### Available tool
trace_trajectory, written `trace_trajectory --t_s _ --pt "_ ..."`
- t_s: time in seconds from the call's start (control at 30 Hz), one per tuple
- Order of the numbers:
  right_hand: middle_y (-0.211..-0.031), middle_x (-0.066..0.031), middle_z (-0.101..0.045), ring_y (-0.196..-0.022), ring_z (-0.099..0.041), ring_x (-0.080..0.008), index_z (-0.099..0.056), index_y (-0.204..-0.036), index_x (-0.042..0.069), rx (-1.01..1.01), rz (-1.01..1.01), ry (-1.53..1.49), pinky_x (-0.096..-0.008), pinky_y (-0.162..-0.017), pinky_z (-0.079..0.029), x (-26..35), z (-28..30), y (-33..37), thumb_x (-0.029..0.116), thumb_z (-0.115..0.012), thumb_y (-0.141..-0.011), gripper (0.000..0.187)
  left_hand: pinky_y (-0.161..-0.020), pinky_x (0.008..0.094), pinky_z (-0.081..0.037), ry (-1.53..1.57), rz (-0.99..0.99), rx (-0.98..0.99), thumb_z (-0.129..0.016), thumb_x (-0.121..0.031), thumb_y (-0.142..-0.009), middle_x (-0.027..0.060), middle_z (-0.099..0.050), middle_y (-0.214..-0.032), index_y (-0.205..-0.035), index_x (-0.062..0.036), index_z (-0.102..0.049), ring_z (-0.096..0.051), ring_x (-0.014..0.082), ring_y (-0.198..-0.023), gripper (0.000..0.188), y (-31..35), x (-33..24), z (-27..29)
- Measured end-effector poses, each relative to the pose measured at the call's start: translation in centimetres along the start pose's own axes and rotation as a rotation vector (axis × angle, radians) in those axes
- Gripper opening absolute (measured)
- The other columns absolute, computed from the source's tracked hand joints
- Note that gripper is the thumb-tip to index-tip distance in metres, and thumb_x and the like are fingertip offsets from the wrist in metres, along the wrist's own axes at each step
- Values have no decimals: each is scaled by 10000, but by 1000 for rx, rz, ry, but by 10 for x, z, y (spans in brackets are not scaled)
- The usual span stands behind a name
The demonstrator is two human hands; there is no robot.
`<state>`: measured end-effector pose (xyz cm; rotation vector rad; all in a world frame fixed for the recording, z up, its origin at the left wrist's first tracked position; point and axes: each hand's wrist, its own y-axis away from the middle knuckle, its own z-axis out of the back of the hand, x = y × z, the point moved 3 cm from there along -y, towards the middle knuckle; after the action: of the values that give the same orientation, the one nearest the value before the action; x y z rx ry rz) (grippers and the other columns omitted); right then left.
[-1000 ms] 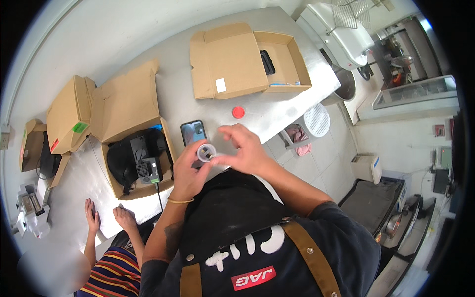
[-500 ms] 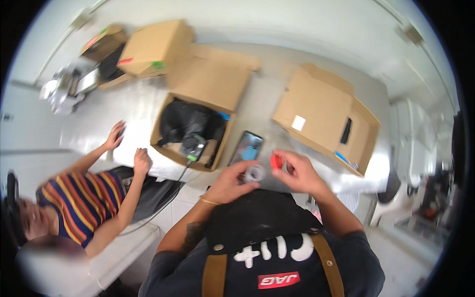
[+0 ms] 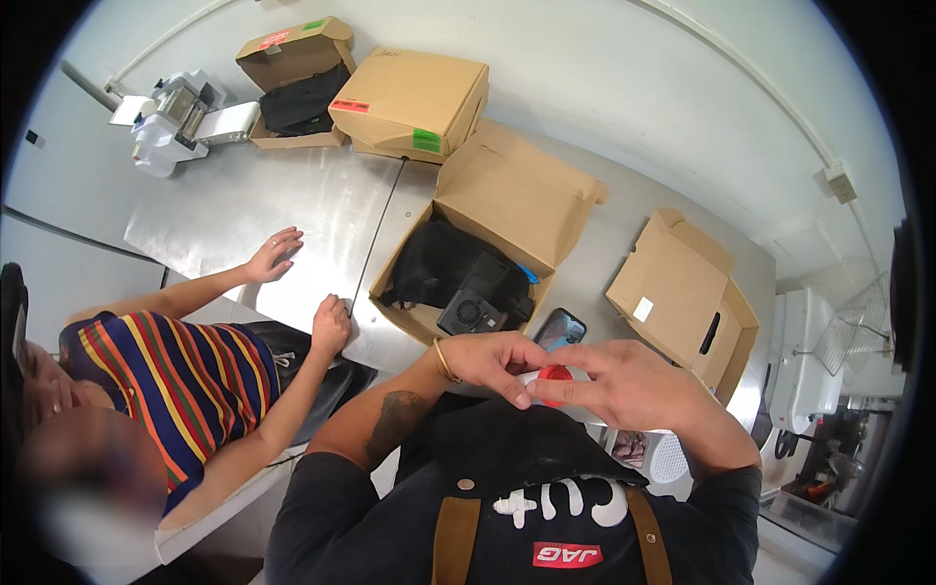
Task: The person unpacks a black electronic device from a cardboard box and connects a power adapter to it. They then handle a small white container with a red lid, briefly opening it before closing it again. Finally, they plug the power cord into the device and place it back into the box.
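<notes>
Near the front edge of the metal table, my two hands meet in front of my chest. My left hand (image 3: 499, 365) is closed round a small whitish container (image 3: 529, 377), mostly covered by the fingers. A round red cap (image 3: 555, 382) is between the thumb and fingers of my right hand (image 3: 629, 383), up against the container's end. Whether the cap is seated or only touching cannot be made out. Just beyond my fingers lies a dark phone (image 3: 565, 328) with a lit screen.
Left of the phone, an open cardboard box (image 3: 541, 210) holds a black bag and a device with a fan grille (image 3: 470, 312). Another open box (image 3: 673, 283) stands right. Further boxes (image 3: 414, 93) and a white machine (image 3: 175, 127) sit at the back left. A person in a striped shirt (image 3: 185, 385) rests both hands at the table.
My right hand has brought the red cap from apart to the container in my left hand. The view has shifted, so the boxes and phone appear further right.
</notes>
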<state>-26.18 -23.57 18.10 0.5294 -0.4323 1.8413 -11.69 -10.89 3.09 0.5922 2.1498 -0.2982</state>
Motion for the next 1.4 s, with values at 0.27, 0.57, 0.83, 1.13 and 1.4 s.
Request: trace_trajectory --t_s 0.27,0.57,0.83,1.13,1.4 --pt "-1269 -37 -704 -850 -704 -282 -705 -1344 259 -79 12 33 -400 -699 -575 20 -10 -50 57 -781 -829 558 -1063 305 -469 140 -74 161 -906 -116 -825 65 -732 -1221 -1307 45 -689 -646 136 -1171 552 36 -12 27" --pt "-997 -147 -684 -831 -706 -370 -590 -1413 85 -106 -593 247 -466 -739 -553 -25 -34 -76 435 -759 -931 619 -937 299 -521 -731 -69 -568 -900 -24 -791 29 -656 -1156 -1289 1 -712 -640 149 -1081 533 59 -77 31" --pt "-948 -135 -695 -888 -700 -376 -599 -1384 123 -139 -384 -32 -479 -747 -552 -35 -30 -72 420 -752 -939 556 -895 298 -529 -507 -156 -550 -886 -34 -816 38 -641 -1100 -1251 -14 -734 -640 141 -1010 461 62 -54 37" --pt "-894 -170 -735 -820 -715 -410 -679 -1005 22 -406 -675 14 -495 -708 -559 -59 -49 -91 542 -717 -940 526 -707 339 -528 -1364 -518 -1020 -895 -161 -795 79 -667 -983 -1243 -70 -709 -648 220 -821 494 43 -57 37" --pt "-973 -169 -735 -899 -724 -410 -619 -1292 51 -455 -564 -21 -494 -755 -571 -63 -53 -109 504 -752 -935 592 -837 390 -572 -1294 -425 -1001 -882 -108 -781 109 -719 -1088 -1230 -68 -706 -703 296 -972 484 65 -72 50"
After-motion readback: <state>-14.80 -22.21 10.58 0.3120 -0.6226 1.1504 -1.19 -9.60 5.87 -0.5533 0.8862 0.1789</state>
